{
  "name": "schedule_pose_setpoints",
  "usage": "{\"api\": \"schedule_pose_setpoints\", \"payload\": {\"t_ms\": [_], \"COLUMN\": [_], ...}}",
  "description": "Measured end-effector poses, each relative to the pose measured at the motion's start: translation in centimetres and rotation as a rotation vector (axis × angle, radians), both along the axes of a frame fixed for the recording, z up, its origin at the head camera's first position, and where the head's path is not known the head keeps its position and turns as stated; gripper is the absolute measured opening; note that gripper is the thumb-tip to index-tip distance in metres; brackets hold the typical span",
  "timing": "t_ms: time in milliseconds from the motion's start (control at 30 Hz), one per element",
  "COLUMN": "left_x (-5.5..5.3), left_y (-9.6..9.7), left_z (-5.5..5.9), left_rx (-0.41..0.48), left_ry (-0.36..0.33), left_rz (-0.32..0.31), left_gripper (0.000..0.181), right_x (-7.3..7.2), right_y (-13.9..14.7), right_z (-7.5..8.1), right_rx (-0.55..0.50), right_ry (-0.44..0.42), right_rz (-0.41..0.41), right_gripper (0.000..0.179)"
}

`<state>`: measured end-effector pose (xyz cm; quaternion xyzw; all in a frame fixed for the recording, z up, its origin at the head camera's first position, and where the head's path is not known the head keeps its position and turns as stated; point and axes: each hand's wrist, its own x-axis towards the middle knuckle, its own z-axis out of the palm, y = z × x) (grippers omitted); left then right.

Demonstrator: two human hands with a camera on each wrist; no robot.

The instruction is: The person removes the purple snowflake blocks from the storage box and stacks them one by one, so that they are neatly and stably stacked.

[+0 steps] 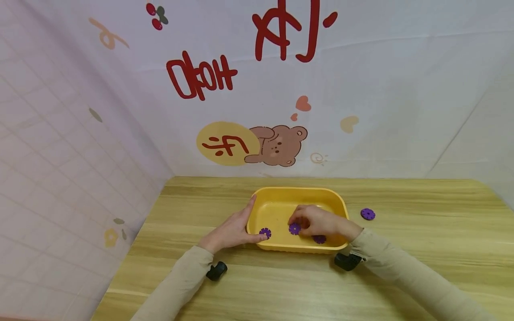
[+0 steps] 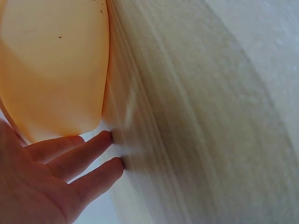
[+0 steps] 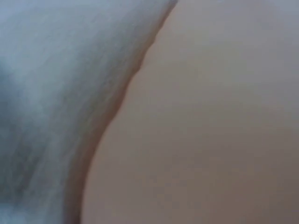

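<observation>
A yellow plastic basin sits on the wooden table. My left hand spans its front left corner, thumb at the front rim and straight fingers along the left side; in the left wrist view the fingers touch the basin's outside. Beside the thumb tip is a purple notched plastic disc. Inside the basin my right hand has curled fingers and pinches another purple notched disc. Under that hand lies a third purple disc, partly covered. The right wrist view shows only blurred skin and cloth.
One more purple disc, or a small stack, lies on the table right of the basin. Behind the table hangs a white printed cloth. Black devices are strapped at the left wrist and right wrist.
</observation>
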<state>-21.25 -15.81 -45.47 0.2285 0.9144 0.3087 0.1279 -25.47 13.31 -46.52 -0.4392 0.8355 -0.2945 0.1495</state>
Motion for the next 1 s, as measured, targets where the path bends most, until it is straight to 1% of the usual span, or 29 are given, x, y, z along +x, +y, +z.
{"api": "schedule_pose_setpoints", "payload": {"t_ms": [133, 333, 467, 600, 667, 833, 1000], "left_x": [0.1, 0.2, 0.2, 0.3, 0.3, 0.2, 0.2], "left_y": [0.1, 0.1, 0.1, 0.1, 0.1, 0.1, 0.1], "left_z": [0.0, 0.0, 0.1, 0.1, 0.1, 0.0, -0.2], "left_rx": [0.002, 0.007, 0.003, 0.009, 0.012, 0.016, 0.021], "left_ry": [-0.005, -0.003, -0.008, -0.014, -0.015, -0.017, -0.013], "left_rz": [0.007, 0.017, 0.016, 0.014, 0.016, 0.016, 0.009], "left_gripper": [0.118, 0.116, 0.117, 0.117, 0.116, 0.117, 0.117], "right_x": [0.0, -0.1, 0.0, 0.2, 0.3, 0.5, 0.6], "right_y": [0.1, 0.2, 0.5, 1.1, 1.3, 2.3, 3.3], "right_z": [0.0, 0.0, 0.5, 1.1, 1.5, 2.2, 2.7], "right_rx": [-0.050, -0.120, -0.163, -0.202, -0.205, -0.172, -0.168], "right_ry": [-0.043, -0.063, -0.081, -0.081, -0.067, -0.028, -0.042], "right_rz": [-0.012, -0.051, -0.063, -0.046, -0.038, -0.043, -0.054], "right_gripper": [0.027, 0.027, 0.029, 0.029, 0.029, 0.029, 0.026]}}
